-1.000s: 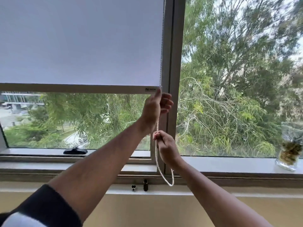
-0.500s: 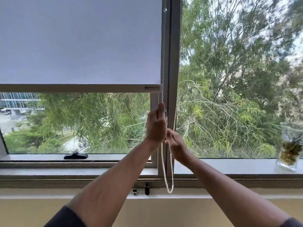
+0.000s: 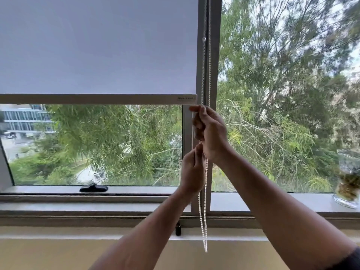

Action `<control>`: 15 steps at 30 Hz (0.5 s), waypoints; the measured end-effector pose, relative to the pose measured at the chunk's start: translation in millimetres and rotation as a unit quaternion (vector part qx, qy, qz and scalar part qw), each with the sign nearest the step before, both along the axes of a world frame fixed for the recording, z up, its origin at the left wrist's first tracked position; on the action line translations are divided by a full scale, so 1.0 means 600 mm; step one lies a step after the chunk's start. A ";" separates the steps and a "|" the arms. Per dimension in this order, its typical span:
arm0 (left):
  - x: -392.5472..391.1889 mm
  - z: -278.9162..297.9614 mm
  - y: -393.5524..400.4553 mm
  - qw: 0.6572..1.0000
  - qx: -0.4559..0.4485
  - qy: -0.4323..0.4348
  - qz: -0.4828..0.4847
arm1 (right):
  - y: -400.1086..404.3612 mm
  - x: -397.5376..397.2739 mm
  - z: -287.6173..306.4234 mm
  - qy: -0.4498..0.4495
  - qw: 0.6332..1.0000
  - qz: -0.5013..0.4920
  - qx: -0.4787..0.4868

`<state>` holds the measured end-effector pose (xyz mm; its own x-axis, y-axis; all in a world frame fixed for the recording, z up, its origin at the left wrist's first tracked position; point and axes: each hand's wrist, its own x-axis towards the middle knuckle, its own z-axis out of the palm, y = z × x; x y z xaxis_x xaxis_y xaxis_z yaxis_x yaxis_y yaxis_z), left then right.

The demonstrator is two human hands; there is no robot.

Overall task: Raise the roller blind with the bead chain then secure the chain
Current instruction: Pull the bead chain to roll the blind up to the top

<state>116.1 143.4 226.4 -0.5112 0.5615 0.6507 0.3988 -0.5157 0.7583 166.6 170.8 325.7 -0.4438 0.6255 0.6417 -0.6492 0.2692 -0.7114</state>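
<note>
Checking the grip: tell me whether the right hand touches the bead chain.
Touching. The head view shows the right hand with fingers curled round the bead chain.

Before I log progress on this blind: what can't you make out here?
Head view only:
- Roller blind: its top roller is cut off by the upper edge.
- Bead chain: which strand each grip holds is hidden inside the right hand and left hand.
- Chain hook below the sill: too small to read.
- Glass vase: blurred.
</note>
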 end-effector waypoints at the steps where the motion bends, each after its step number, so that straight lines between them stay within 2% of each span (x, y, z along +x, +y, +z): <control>1: -0.003 -0.001 -0.002 1.000 0.000 0.002 0.007 | -0.006 -0.006 0.000 0.008 1.000 -0.003 -0.002; 7: -0.025 -0.018 -0.016 1.000 -0.014 0.025 -0.001 | -0.017 -0.025 -0.035 0.021 0.999 -0.024 0.015; 12: -0.056 -0.039 -0.029 0.990 -0.094 0.057 -0.086 | -0.012 -0.030 -0.077 0.008 0.996 -0.067 0.050; 15: -0.075 -0.015 -0.036 0.982 -0.112 0.076 -0.129 | -0.008 -0.025 -0.100 -0.011 0.994 -0.093 0.062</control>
<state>71.2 121.5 217.3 -0.2399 0.7973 0.5538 0.3933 -0.4418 0.8063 151.4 166.3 265.8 -0.3419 0.6149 0.7106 -0.5652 0.4696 -0.6783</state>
